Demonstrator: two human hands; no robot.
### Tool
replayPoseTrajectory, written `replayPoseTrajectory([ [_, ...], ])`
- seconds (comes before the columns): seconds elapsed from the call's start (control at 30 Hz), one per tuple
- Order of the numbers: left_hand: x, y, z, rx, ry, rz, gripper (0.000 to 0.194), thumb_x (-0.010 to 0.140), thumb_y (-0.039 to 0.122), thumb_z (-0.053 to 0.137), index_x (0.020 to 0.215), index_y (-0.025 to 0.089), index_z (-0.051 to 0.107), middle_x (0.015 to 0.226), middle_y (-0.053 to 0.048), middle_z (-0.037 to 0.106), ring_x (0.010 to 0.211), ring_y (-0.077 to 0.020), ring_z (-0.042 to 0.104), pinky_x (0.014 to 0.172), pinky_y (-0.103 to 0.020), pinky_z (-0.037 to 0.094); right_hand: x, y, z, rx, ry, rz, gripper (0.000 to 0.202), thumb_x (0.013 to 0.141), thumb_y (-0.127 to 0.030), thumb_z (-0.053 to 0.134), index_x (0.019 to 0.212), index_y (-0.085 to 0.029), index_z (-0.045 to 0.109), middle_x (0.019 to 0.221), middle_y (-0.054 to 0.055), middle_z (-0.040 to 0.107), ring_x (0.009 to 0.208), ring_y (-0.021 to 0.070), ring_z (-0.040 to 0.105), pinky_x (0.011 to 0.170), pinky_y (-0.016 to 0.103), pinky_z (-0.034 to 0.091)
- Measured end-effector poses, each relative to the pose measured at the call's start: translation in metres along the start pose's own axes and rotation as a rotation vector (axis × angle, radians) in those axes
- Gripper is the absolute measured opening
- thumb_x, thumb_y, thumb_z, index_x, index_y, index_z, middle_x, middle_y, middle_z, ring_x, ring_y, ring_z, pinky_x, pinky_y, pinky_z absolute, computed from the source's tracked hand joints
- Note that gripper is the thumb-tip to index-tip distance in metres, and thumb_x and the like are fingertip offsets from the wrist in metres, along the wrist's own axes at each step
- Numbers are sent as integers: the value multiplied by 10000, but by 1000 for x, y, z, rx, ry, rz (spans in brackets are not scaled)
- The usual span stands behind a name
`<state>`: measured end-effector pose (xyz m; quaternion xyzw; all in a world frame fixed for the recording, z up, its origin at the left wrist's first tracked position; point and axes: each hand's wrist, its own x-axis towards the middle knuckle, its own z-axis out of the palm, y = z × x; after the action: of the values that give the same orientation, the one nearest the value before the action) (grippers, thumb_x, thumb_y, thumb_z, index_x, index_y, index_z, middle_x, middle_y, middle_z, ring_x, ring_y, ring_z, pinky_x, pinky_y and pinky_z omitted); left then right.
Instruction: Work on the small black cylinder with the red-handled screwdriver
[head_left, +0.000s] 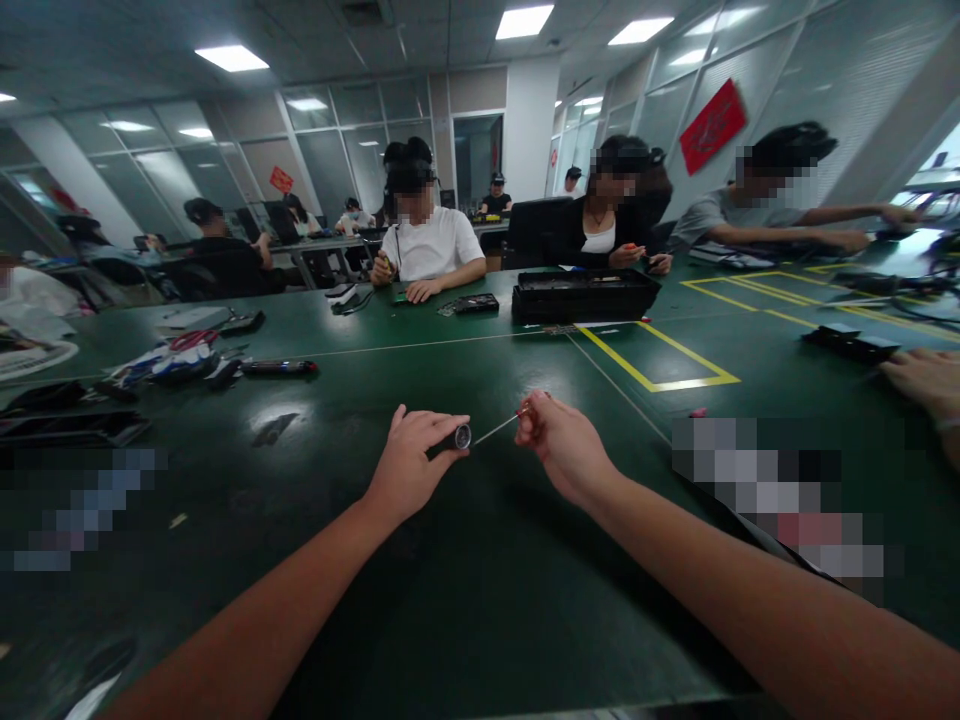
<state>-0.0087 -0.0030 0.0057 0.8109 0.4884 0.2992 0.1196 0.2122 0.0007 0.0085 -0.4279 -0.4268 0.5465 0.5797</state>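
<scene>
Above the green table, my left hand [412, 462] is closed around a small black cylinder [463, 436] whose round, glassy end faces right and towards me. What the cylinder is, I cannot tell. My right hand [559, 440] grips a screwdriver [496, 428] by its reddish handle, most of which the fingers hide. Its thin metal shaft slants down to the left, and the tip is at or very near the cylinder's round end. Whether the two touch is too small to make out.
The green table [465, 600] spreads under my arms. A long black tray [585, 295] lies ahead, near yellow tape [694, 384]. Left are a dark pen-shaped tool [279, 367] and cluttered tools [184, 360]. A person in white [431, 245] sits opposite; another person's hand [926, 380] is at right.
</scene>
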Motion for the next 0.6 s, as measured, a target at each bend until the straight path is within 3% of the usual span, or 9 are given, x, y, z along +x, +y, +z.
replayPoseTrajectory([
  [0.1, 2, -2, 1, 0, -44, -70, 382, 898, 282, 681, 1275, 323, 645, 1292, -37, 665, 1256, -271, 543, 1187, -641, 156, 5, 3, -2, 56, 93, -22, 292, 812, -503, 662, 813, -221, 583, 691, -18, 551, 624, 148, 528, 640, 319, 486],
  [0.2, 4, -4, 2, -11, -94, -129, 388, 888, 292, 689, 1274, 314, 647, 1278, -42, 669, 1239, -289, 550, 1176, -649, 179, 5, 4, -2, -5, 102, -86, 297, 807, -509, 664, 859, -223, 603, 764, 0, 598, 691, 161, 566, 660, 321, 494],
  [0.4, 3, 2, 2, -122, -28, -168, 307, 882, 284, 668, 1182, 225, 649, 1185, -63, 666, 1094, -255, 605, 984, -426, 473, 6, 8, -5, -54, 194, -162, 257, 877, -485, 596, 925, -233, 613, 853, 14, 645, 765, 168, 613, 741, 336, 509],
  [0.5, 1, 7, 0, -174, -37, -173, 335, 903, 279, 629, 1230, 216, 599, 1210, -67, 645, 1110, -242, 602, 972, -393, 477, 13, 9, -8, -117, 278, -200, 221, 891, -457, 581, 941, -243, 604, 912, 26, 666, 849, 183, 643, 827, 355, 505],
  [0.6, 0, 14, -4, -209, -45, -165, 392, 944, 289, 552, 1329, 223, 524, 1271, -79, 615, 1159, -240, 580, 1004, -398, 454, 20, 11, -12, -123, 346, -136, 208, 884, -445, 578, 948, -249, 595, 935, 41, 689, 910, 210, 663, 828, 368, 507],
])
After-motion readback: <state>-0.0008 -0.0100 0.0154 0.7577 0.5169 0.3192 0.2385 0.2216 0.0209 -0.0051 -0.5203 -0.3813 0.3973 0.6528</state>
